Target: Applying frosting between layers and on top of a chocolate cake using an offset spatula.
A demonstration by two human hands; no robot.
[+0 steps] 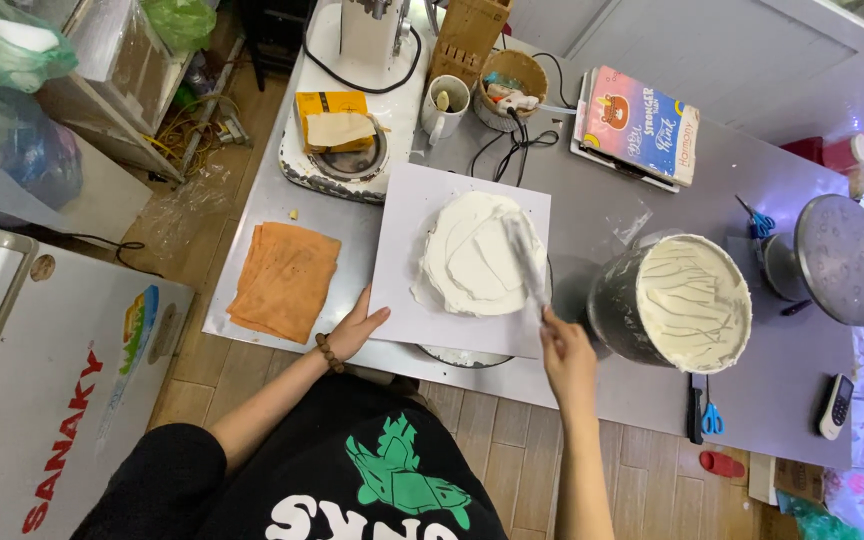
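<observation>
The right hand (567,352) is closed around the handle of a spatula (524,262), whose long blade reaches away from the grip and lies flat across the top of the cake (472,255). The cake sits on a white board (404,250), just beyond the knuckles, and the board rests on a turntable (464,356) whose rim peeks out under the near edge.

The left hand (357,328) holds nothing: its fingers are open and spread, pressed flat on the near left corner of the board, well to the left of the grip.

As for progress, the top of the cake is already covered in white cream, but the coat looks rough, with broad ridges and overlapping strokes. I judge the covering mostly done and the smoothing not yet finished. The sides are hard to see from this steep angle, so I cannot tell whether they are coated; the outline looks uneven, which hints they may need work too.

Just right of the gripping hand stands a metal bowl (668,300), full of cream scored with spatula marks, so plenty is left to draw from. Far left of the grip an orange cloth (284,280) lies folded on the table (612,215). Beyond the cake are a mug (445,108) and a scale (337,150).
</observation>
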